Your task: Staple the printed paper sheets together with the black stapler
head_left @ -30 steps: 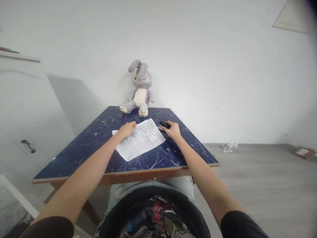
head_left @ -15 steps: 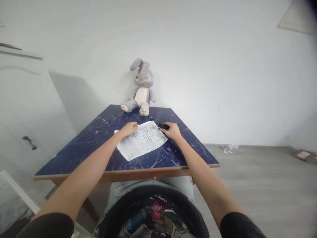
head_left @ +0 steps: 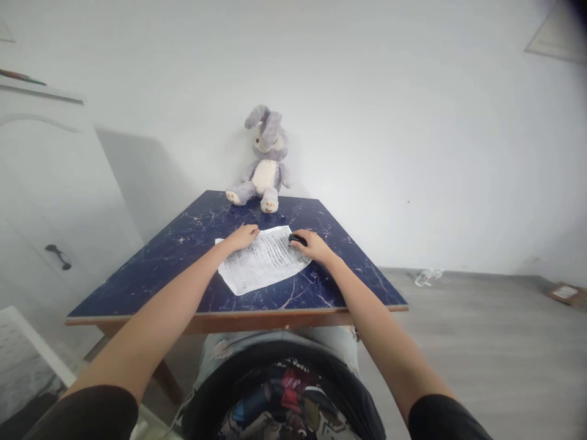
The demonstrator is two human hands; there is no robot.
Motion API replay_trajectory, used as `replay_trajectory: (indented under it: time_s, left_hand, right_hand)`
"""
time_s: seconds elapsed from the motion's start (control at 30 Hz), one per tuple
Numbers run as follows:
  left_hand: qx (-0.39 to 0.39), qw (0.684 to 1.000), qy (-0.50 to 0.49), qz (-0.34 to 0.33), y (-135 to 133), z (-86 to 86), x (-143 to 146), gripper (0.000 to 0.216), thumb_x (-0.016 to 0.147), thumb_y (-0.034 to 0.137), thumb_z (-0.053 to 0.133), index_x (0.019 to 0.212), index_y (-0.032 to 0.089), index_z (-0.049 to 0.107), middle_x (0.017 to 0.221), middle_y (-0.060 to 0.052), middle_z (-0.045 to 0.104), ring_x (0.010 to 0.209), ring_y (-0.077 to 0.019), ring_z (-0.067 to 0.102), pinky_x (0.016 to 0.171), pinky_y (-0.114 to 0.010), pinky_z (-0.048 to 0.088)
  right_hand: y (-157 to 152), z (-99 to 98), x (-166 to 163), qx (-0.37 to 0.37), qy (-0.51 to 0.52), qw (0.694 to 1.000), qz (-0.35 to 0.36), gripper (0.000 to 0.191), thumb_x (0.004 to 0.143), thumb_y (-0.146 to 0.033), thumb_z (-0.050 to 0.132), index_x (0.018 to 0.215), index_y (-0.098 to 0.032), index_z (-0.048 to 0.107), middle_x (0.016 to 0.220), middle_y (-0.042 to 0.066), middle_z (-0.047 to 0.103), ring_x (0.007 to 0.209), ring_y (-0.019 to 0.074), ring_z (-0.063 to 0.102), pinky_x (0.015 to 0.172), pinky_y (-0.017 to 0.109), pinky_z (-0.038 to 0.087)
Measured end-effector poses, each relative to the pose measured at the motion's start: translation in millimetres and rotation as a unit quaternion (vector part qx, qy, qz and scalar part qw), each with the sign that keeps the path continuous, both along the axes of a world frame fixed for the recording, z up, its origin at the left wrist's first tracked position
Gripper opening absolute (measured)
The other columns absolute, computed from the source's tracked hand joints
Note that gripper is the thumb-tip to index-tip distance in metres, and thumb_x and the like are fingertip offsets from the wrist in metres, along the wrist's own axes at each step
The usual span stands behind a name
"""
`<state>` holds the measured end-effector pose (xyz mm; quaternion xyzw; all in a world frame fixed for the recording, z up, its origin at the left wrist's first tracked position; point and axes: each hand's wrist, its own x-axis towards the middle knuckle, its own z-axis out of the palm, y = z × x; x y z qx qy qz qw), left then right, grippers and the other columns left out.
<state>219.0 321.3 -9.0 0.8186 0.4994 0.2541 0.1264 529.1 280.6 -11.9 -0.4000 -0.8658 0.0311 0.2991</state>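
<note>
Printed paper sheets (head_left: 263,263) lie slightly askew on the blue marbled table (head_left: 160,275). My left hand (head_left: 244,236) is closed at their upper left edge, with the fingertips curled over the far side. In my right hand (head_left: 315,245) is a small black stapler (head_left: 299,239), its front end over the upper right edge of the paper. My palm and fingers hide the rear of the stapler. I cannot tell whether its jaws are pressed together.
A grey plush rabbit (head_left: 266,162) sits at the table's far edge against the white wall. To the left stands a white cabinet with a dark handle (head_left: 58,256). Clear plastic (head_left: 427,277) and a brown box (head_left: 567,293) lie on the floor at the right.
My right hand has brought the stapler slightly left and down, onto the paper's right edge, with fingers wrapped further over it. My left hand stays at the paper's upper left.
</note>
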Motion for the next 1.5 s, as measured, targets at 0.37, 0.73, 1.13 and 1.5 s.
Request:
replay_trajectory:
  time_s: [0.37, 0.73, 1.13, 1.5]
  left_hand:
    - [-0.029, 0.999, 0.032, 0.019, -0.1, 1.6, 1.3, 0.028, 0.098, 0.033, 0.047, 0.078, 0.021, 0.063, 0.086, -0.007, 0.072, 0.085, -0.025, 0.067, 0.088, -0.035, 0.048]
    - [-0.046, 0.993, 0.099, -0.034, -12.0, 6.9, -2.7, 0.044, 0.097, 0.056, 0.052, 0.123, 0.022, 0.064, 0.121, -0.016, 0.073, 0.11, -0.0331, 0.068, 0.095, -0.038, 0.048]
    - [0.02, 0.988, 0.098, -0.118, -39.0, -12.0, 51.3, 0.062, 0.09, 0.067, 0.06, 0.138, 0.029, 0.067, 0.119, -0.012, 0.061, 0.119, -0.0359, 0.055, 0.105, -0.047, 0.04]
    - [0.032, 0.993, 0.098, -0.055, -29.5, -25.8, 52.7, 0.039, 0.099, 0.031, 0.048, 0.131, 0.03, 0.07, 0.119, -0.012, 0.06, 0.117, -0.0336, 0.054, 0.105, -0.051, 0.042]
  right_hand:
    - [-22.3, 9.2, -30.5, 0.039, -0.256, 0.959, -0.115, 0.03, 0.108, -0.035, 0.047, 0.117, -0.022, 0.072, 0.117, 0.011, 0.073, 0.115, 0.0278, 0.059, 0.094, 0.041, 0.044]
    - [-20.1, 10.2, 9.1, 0.042, -0.154, 0.98, -0.12, 0.052, 0.092, -0.025, 0.066, 0.143, -0.024, 0.06, 0.127, 0.01, 0.071, 0.11, 0.0293, 0.067, 0.086, 0.034, 0.053]
    - [-39.2, 17.6, 16.1, 0.019, 0.134, 0.98, -0.143, 0.043, 0.085, -0.026, 0.073, 0.128, -0.019, 0.072, 0.127, 0.012, 0.074, 0.116, 0.033, 0.069, 0.106, 0.044, 0.052]
    - [-40.4, 6.6, 0.0, -0.07, 0.063, 0.996, -0.006, 0.054, 0.085, -0.037, 0.08, 0.134, -0.019, 0.069, 0.128, 0.013, 0.073, 0.116, 0.0319, 0.069, 0.106, 0.046, 0.051]
